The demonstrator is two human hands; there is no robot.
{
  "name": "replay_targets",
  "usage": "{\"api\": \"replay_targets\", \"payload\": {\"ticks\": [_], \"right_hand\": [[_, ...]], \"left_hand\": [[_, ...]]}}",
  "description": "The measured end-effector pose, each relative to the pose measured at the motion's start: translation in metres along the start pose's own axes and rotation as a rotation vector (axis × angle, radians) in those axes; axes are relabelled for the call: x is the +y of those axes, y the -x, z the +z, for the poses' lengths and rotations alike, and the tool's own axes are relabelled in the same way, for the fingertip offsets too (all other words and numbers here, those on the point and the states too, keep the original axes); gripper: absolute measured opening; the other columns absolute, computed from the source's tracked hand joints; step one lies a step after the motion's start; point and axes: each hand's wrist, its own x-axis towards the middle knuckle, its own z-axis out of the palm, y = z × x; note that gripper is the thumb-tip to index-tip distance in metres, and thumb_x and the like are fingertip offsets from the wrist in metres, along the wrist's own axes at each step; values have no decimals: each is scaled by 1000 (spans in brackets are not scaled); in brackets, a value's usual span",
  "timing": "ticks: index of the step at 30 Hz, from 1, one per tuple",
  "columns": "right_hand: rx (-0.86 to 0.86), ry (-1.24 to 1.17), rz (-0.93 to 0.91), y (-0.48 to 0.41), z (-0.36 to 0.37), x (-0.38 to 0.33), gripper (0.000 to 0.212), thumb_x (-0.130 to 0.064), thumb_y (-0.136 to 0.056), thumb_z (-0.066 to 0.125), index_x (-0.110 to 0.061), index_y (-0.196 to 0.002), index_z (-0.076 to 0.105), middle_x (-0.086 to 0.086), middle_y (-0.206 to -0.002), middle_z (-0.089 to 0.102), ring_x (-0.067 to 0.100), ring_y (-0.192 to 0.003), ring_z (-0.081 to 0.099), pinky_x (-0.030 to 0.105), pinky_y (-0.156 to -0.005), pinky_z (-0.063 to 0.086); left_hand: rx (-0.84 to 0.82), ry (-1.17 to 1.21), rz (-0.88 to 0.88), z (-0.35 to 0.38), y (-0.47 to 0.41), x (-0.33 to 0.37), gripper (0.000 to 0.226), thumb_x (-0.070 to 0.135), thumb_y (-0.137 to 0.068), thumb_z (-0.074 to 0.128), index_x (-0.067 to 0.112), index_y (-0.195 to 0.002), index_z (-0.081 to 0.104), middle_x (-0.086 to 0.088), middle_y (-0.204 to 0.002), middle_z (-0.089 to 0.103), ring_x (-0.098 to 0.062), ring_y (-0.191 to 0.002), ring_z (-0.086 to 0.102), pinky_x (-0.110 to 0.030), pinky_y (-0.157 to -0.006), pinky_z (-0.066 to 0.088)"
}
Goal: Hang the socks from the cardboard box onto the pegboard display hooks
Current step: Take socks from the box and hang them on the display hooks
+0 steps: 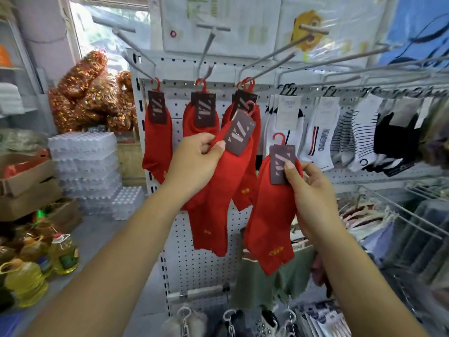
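Note:
My left hand point(196, 161) grips a pair of red socks point(213, 210) by its top edge; its dark card label and red hanger tilt up to the right, just below the third hook. My right hand point(308, 188) pinches the dark label of a second red pair point(272, 224), held lower and to the right with its red hanger upright. Red pairs hang on the white pegboard point(194, 263): one on the left hook point(156, 135), one on the middle hook point(201, 113), and some on the third hook point(245, 93). No cardboard sock box is clearly in view.
Long metal hooks point(274, 54) jut out toward me above the socks. White, striped and black socks point(323, 132) fill the hooks to the right. Wire baskets point(388, 215) stand at right. Egg trays point(85, 161), cardboard boxes point(26, 181) and oil bottles point(24, 283) crowd the left floor.

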Motion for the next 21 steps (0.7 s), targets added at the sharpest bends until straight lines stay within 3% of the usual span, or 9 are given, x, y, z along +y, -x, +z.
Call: {"api": "replay_targets", "payload": {"ticks": [3, 6, 10, 12, 14, 16, 18, 21], "right_hand": [[13, 1, -13, -4, -6, -11, 15, -31, -99, 63, -33, -88, 74, 5, -96, 79, 22, -92, 75, 40, -80, 62], [17, 5, -20, -5, -9, -20, 11, -31, -98, 64, -23, -95, 71, 9, -98, 78, 30, -98, 74, 50, -89, 58], [-13, 13, -23, -7, -13, -27, 13, -30, -98, 64, -18, -102, 68, 9, -97, 78, 26, -93, 75, 48, -88, 59], [-20, 13, -22, -8, -18, -31, 13, -31, -98, 64, -20, -102, 69, 6, -97, 79, 24, -92, 76, 42, -80, 62], [-24, -7, -1, -9, -23, -35, 13, -30, -98, 64, -19, -102, 70, 6, -96, 79, 21, -89, 76, 34, -73, 61], [-32, -58, 38, -10, -27, -40, 10, -25, -99, 64, -21, -95, 72, 8, -95, 79, 21, -87, 76, 31, -71, 60], [-34, -125, 86, -12, -30, -45, 12, -20, -99, 62, -17, -93, 73, 9, -95, 78, 20, -87, 76, 30, -72, 60], [-45, -203, 151, -14, -31, -53, 12, -15, -100, 59, -10, -102, 70, 8, -93, 78, 17, -84, 75, 30, -74, 61]], "left_hand": [[-4, -109, 15, 5, -25, 17, 28, 35, -93, 59, 11, -91, 72, -13, -84, 76, -28, -78, 72, -49, -78, 56], [24, -78, 27, 11, -44, 30, 30, 37, -90, 57, 13, -86, 73, -12, -83, 76, -25, -74, 69, -51, -76, 56], [73, 46, -45, 24, -60, 34, 37, 32, -91, 62, -3, -94, 73, -30, -95, 73, -36, -81, 72, -59, -83, 55], [98, 129, -115, 31, -62, 33, 28, 25, -95, 66, -1, -98, 75, -25, -97, 75, -26, -80, 68, -57, -85, 56], [121, 263, -201, 34, -61, 27, 15, 20, -95, 69, 10, -99, 79, -11, -97, 79, -18, -84, 72, -44, -83, 60], [116, 356, -268, 32, -58, 20, 14, 19, -94, 71, 19, -83, 79, 1, -82, 80, -12, -73, 74, -31, -72, 58], [88, 374, -286, 31, -57, 15, 18, 22, -94, 71, 20, -77, 78, 1, -80, 79, -16, -74, 76, -33, -70, 59], [50, 346, -265, 31, -57, 14, 16, 25, -97, 68, 18, -85, 76, 1, -83, 79, -17, -77, 74, -38, -76, 60]]}}
